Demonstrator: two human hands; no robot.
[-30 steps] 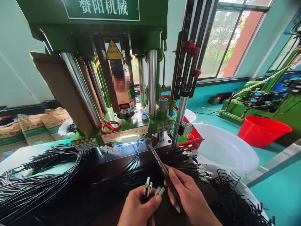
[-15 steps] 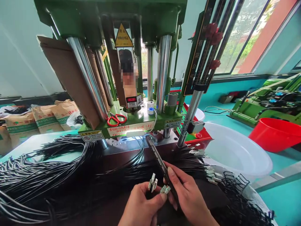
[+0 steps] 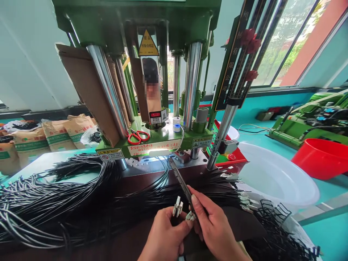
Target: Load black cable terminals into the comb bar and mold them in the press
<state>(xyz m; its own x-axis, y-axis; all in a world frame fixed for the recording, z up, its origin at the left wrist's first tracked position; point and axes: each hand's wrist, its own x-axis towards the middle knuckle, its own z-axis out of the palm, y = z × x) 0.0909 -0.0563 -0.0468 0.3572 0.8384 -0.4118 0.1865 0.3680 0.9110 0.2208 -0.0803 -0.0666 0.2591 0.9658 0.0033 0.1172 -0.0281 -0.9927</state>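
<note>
Metal connectors (image 3: 178, 208) on the ends of black wires stick up from the left hand (image 3: 165, 235), pinched between thumb and curled fingers at the near middle of the scene. Just right of them, touching or nearly so, the right hand (image 3: 214, 228) is closed round a long dark slotted bar (image 3: 181, 181), forefinger laid along it. The bar's long axis runs from that hand away and slightly left, its far tip reaching the base of the green press (image 3: 152, 139). A second pair of connector tips (image 3: 190, 216) sits right at the bar's near end, between the two thumbs. The left hand is the nearer to the connectors; the right hand owns the bar.

Bundled black wires (image 3: 62, 203) crowd the bench (image 3: 40, 163) to the left and right, so open room lies only in the narrow lane along the bar. A white basin (image 3: 277, 177) stands to the right, red scissors (image 3: 138, 136) on the press plate beyond.
</note>
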